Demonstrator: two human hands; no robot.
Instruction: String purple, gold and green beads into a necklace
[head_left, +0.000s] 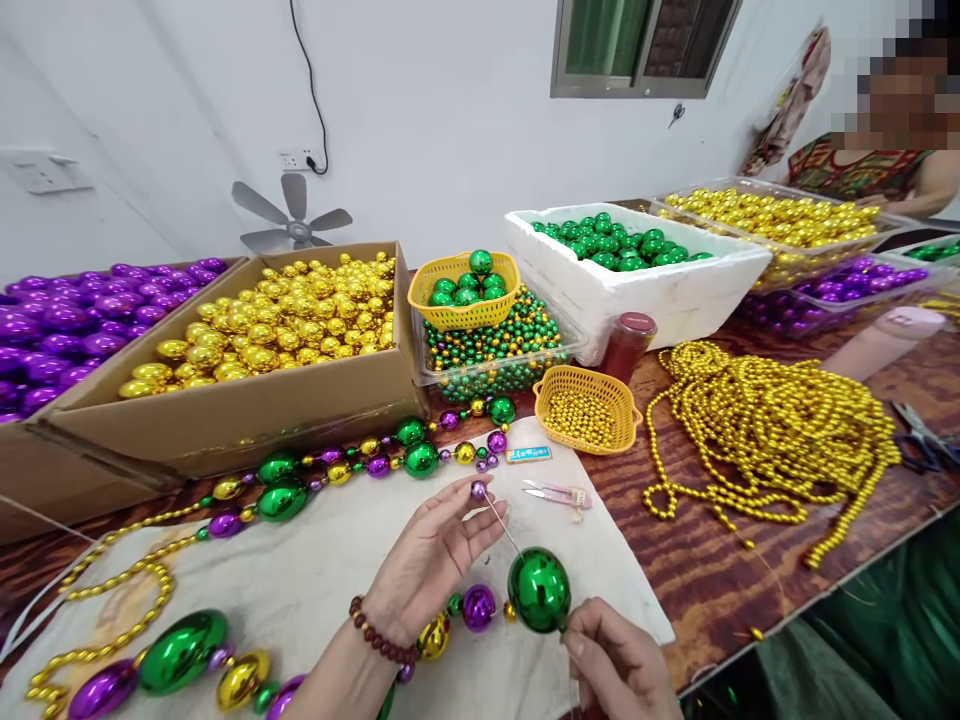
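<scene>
A small light-purple bead (478, 490) is pinched between the thumb and fingertips of my left hand (427, 550), which wears a dark beaded bracelet (379, 635). From that bead a thin needle (504, 525) runs down to a large shiny green ball (538, 590). The fingertips of my right hand (619, 665) close on the ball's lower right end; whether they also grip thread there is hidden. Behind and below my left wrist passes a strung garland with a purple ball (478, 607), gold balls and a big green oval (184, 652).
Pink-handled snips (559, 494) lie on the white cloth (600, 560), near a yellow basket of gold beads (589, 442). Gold bead chains (772, 430) are heaped at right beside scissors (922, 435). Behind stand a cardboard box (247, 400) and a foam box (645, 300). Another person sits far right.
</scene>
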